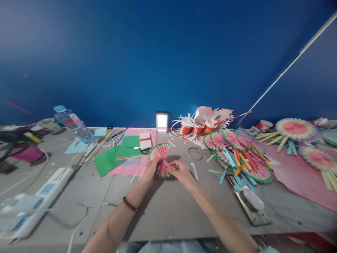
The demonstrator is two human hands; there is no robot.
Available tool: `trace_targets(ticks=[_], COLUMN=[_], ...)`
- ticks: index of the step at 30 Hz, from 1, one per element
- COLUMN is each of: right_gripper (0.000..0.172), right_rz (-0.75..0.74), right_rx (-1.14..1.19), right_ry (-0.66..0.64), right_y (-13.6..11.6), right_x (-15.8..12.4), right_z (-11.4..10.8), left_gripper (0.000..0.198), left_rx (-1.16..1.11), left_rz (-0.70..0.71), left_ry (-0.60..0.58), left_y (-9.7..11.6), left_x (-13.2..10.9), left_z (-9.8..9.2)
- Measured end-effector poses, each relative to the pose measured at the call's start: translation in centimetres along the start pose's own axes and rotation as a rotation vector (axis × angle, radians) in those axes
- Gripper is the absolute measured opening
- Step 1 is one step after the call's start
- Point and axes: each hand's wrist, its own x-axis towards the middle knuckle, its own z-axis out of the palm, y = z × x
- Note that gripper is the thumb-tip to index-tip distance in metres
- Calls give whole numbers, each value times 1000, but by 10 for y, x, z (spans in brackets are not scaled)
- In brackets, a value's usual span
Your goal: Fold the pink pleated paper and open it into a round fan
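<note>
A pleated pink paper fan with a green rim is pinched at its waist between both hands, above the grey table. My left hand grips its left side with closed fingers; a dark bead bracelet sits on that wrist. My right hand holds the fan's lower right part, fingers curled round it. The fan spreads upward and downward from the pinch.
Finished watermelon fans with coloured sticks pile up right, over pink paper. A phone lies near right. Scissors, green sheets, red cups, a bottle and a power strip lie around.
</note>
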Motion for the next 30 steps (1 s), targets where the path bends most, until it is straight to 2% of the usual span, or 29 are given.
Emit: trace_targets(ticks=[4, 10, 15, 22, 25, 27, 30], right_gripper=[31, 38, 41, 36, 35, 30, 18], right_rz=[1, 14, 30, 48, 49, -44, -342], right_rx=[18, 50, 171, 147, 62, -86, -360], right_ry=[8, 1, -58, -80, -118, -101, -6], right_y=[1, -3, -9, -13, -11, -10, -9], right_x=[0, 2, 3, 4, 7, 9, 12], right_z=[2, -3, -13, -21, -27, -31, -33], left_gripper=[41, 39, 38, 39, 38, 36, 29], left_rx=[19, 4, -34, 49, 109, 191, 323], left_rz=[-19, 1, -27, -2, 23, 31, 91], left_ry=[-60, 5, -8, 22, 3, -2, -1], left_y=[0, 0, 4, 5, 6, 9, 12], left_x=[-2, -3, -4, -3, -3, -4, -4], left_z=[-1, 0, 1, -1, -2, -2, -3])
